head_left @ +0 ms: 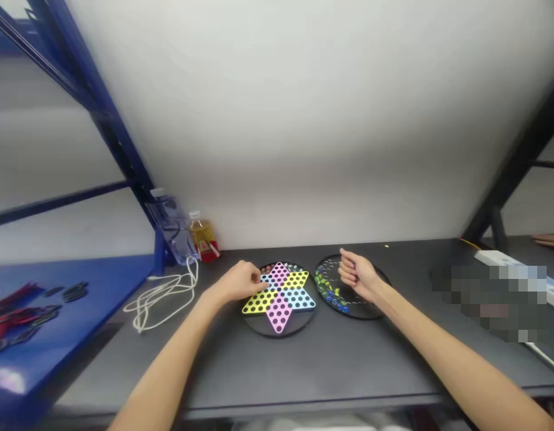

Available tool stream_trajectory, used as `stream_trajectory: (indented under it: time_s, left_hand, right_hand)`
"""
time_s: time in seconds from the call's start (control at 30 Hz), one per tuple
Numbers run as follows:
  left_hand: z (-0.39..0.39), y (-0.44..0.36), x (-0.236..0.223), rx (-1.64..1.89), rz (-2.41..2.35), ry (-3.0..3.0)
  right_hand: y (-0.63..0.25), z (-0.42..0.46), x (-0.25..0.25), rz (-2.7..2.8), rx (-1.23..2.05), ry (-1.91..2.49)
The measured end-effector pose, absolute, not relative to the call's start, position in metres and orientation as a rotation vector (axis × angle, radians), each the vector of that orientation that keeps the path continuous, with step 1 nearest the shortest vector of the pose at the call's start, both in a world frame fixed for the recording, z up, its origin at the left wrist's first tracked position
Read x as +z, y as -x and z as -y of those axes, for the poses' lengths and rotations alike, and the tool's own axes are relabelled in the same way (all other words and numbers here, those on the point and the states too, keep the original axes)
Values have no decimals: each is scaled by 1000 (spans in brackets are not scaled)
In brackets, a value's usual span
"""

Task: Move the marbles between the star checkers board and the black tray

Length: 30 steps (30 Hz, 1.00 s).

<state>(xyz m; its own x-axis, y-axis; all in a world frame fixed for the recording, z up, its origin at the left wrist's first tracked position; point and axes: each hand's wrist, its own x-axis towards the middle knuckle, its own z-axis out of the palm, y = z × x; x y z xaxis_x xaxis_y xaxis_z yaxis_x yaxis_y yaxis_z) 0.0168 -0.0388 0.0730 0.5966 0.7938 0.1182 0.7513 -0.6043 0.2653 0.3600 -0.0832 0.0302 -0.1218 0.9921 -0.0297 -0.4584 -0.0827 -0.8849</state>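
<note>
A Chinese checkers board point(279, 310) with pink, yellow and blue points and dark holes lies on the desk, on a round black tray point(277, 335). My left hand point(243, 281) rests at its upper left, fingers curled against the blue point; what they hold, if anything, is hidden. Reddish and clear marbles point(291, 267) show behind the star. To the right, a second round black tray point(364, 312) has green, yellow and blue marbles point(327, 288) along its left side. Over this tray hovers my right hand point(360, 274), fingers curled in and their contents hidden.
A white cable point(164, 293) lies coiled at left, before a clear bottle point(169, 224) and a bottle of yellow liquid point(203, 236). Blue shelving point(119, 137) rises behind. At right are a white box point(519, 272) and a blurred-out patch.
</note>
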Motion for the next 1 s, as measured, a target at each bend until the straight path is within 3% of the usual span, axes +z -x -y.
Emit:
stream_trajectory:
  time_s: [0.3, 1.0]
  left_hand:
    - [38, -19, 75, 655, -1344, -2694]
    - [39, -19, 74, 611, -1374, -2763]
  right_hand:
    - [-284, 52, 40, 878, 1521, 866]
    - [-264, 51, 32, 1024, 1334, 975]
